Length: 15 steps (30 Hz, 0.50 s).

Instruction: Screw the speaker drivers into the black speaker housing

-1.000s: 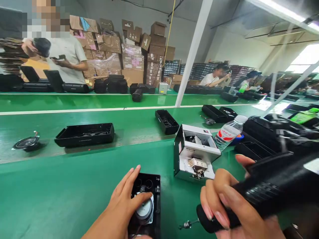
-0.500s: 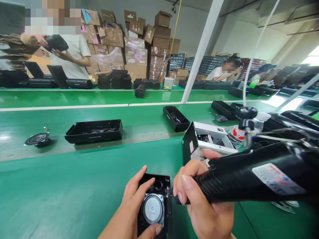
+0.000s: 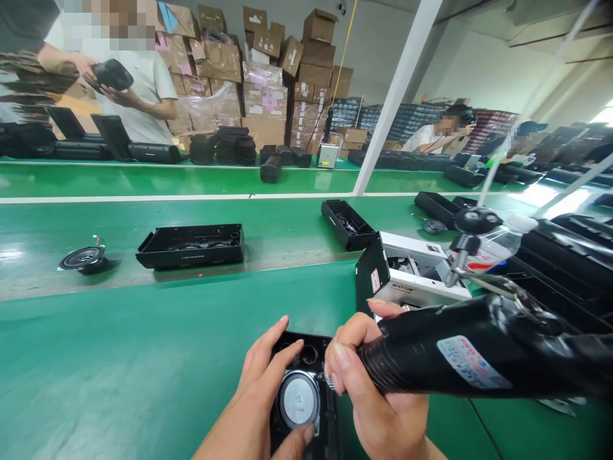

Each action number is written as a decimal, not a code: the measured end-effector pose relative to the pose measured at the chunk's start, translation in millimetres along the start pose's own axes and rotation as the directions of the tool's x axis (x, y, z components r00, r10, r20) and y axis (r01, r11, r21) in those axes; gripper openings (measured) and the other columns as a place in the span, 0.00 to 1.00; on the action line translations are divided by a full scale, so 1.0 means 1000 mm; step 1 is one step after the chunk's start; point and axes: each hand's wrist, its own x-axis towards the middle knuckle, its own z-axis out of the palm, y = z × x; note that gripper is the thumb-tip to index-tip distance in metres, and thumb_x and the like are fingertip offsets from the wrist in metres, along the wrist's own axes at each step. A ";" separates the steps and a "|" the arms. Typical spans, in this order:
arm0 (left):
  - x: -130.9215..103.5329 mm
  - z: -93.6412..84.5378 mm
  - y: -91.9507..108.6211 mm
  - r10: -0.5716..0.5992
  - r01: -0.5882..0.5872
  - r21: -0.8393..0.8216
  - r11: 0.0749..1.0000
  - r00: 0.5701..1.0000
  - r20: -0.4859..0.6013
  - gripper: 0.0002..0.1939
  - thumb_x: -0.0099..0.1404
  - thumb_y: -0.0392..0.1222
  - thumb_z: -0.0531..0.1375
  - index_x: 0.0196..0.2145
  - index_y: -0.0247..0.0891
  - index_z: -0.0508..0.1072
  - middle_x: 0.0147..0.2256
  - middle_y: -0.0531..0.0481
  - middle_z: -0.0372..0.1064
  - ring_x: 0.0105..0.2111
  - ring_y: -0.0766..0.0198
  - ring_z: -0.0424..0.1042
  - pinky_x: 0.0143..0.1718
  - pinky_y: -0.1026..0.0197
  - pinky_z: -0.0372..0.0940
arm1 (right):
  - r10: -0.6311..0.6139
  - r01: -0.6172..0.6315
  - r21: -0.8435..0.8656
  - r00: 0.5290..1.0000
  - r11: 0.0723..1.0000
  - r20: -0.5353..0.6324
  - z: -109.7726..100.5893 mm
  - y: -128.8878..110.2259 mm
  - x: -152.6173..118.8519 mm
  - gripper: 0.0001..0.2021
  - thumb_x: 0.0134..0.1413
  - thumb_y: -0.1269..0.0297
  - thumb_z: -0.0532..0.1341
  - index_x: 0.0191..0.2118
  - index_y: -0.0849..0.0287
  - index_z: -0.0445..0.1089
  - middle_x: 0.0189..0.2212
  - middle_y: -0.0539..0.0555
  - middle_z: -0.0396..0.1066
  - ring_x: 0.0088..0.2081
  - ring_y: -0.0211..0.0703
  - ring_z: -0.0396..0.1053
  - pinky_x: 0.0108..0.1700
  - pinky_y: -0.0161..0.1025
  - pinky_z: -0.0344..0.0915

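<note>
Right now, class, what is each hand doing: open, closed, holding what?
Left hand: open, fingers steadying the round speaker in the black case.
Right hand: closed around the black electric screwdriver, its tip at the speaker's edge.

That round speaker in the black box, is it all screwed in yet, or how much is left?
Not yet. The round speaker already sits in its black housing, so placing looks done. The left hand steadies it while the right hand holds the electric screwdriver with its tip at the speaker's right edge. Finished screws can't be made out.
</note>
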 end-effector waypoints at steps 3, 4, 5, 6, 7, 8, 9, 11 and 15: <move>0.001 -0.001 0.000 0.037 -0.037 -0.016 0.999 0.999 -0.002 0.37 0.70 0.37 0.59 0.74 0.52 0.55 0.79 0.39 0.39 0.76 0.34 0.50 0.69 0.20 0.60 | 0.007 -0.008 0.031 1.000 0.999 0.013 0.000 0.000 0.001 0.19 0.77 0.65 0.65 0.65 0.49 0.59 0.36 0.50 0.71 0.30 0.44 0.70 0.31 0.40 0.69; 0.002 -0.001 -0.001 0.045 -0.045 -0.023 0.999 0.999 0.000 0.37 0.71 0.36 0.58 0.74 0.52 0.55 0.78 0.39 0.40 0.76 0.33 0.50 0.69 0.20 0.60 | 0.009 -0.010 0.040 1.000 0.999 0.028 -0.001 0.000 0.002 0.18 0.78 0.65 0.64 0.64 0.50 0.60 0.35 0.49 0.70 0.29 0.43 0.68 0.31 0.40 0.69; 0.002 -0.002 -0.001 0.049 -0.049 -0.031 0.998 0.999 0.003 0.37 0.71 0.35 0.57 0.74 0.52 0.55 0.78 0.38 0.40 0.76 0.33 0.50 0.69 0.20 0.59 | 0.010 -0.012 0.050 0.999 0.999 0.050 -0.001 0.000 0.003 0.17 0.78 0.66 0.64 0.63 0.50 0.60 0.34 0.48 0.70 0.28 0.42 0.67 0.31 0.40 0.69; 0.002 -0.003 -0.002 0.051 -0.051 -0.036 0.998 0.999 0.005 0.37 0.71 0.34 0.57 0.74 0.52 0.54 0.78 0.38 0.41 0.75 0.33 0.50 0.70 0.20 0.59 | 0.013 -0.017 0.059 0.997 0.998 0.072 -0.002 0.001 0.004 0.16 0.78 0.66 0.64 0.62 0.50 0.60 0.33 0.48 0.69 0.27 0.42 0.66 0.30 0.39 0.69; 0.003 -0.003 -0.002 0.052 -0.051 -0.034 0.998 0.999 0.004 0.38 0.71 0.33 0.57 0.74 0.53 0.54 0.78 0.38 0.42 0.75 0.34 0.51 0.70 0.20 0.59 | 0.019 -0.025 0.066 0.995 0.997 0.095 -0.003 0.001 0.005 0.15 0.78 0.66 0.64 0.62 0.50 0.60 0.33 0.47 0.69 0.27 0.41 0.66 0.30 0.38 0.68; 0.003 -0.004 -0.003 0.051 -0.051 -0.024 0.998 0.999 0.002 0.39 0.71 0.32 0.57 0.74 0.54 0.54 0.77 0.39 0.44 0.75 0.34 0.52 0.70 0.21 0.60 | 0.031 -0.039 0.070 0.993 0.997 0.115 -0.004 0.002 0.006 0.16 0.77 0.66 0.64 0.62 0.49 0.60 0.33 0.48 0.68 0.27 0.41 0.65 0.29 0.38 0.68; 0.003 -0.005 -0.003 0.050 -0.050 -0.010 0.999 0.999 -0.001 0.40 0.70 0.31 0.57 0.75 0.55 0.53 0.77 0.39 0.46 0.75 0.34 0.53 0.69 0.21 0.60 | 0.045 -0.055 0.070 0.990 0.996 0.134 -0.006 0.003 0.007 0.16 0.77 0.66 0.64 0.62 0.49 0.60 0.34 0.48 0.68 0.26 0.41 0.65 0.28 0.38 0.67; 0.004 -0.005 -0.004 0.053 -0.053 0.015 0.998 0.999 -0.006 0.42 0.69 0.30 0.58 0.75 0.55 0.53 0.76 0.40 0.48 0.74 0.34 0.54 0.69 0.22 0.62 | 0.080 -0.091 0.064 0.984 0.994 0.160 -0.007 0.006 0.008 0.17 0.75 0.66 0.65 0.61 0.49 0.60 0.34 0.48 0.68 0.26 0.41 0.65 0.27 0.38 0.66; 0.004 -0.006 -0.004 0.058 -0.057 0.025 0.998 0.998 -0.009 0.40 0.69 0.31 0.56 0.75 0.54 0.55 0.77 0.41 0.48 0.75 0.36 0.54 0.70 0.25 0.62 | 0.130 -0.144 0.060 0.972 0.988 0.193 -0.006 0.006 0.014 0.08 0.72 0.66 0.65 0.50 0.50 0.66 0.30 0.46 0.64 0.26 0.41 0.62 0.27 0.37 0.62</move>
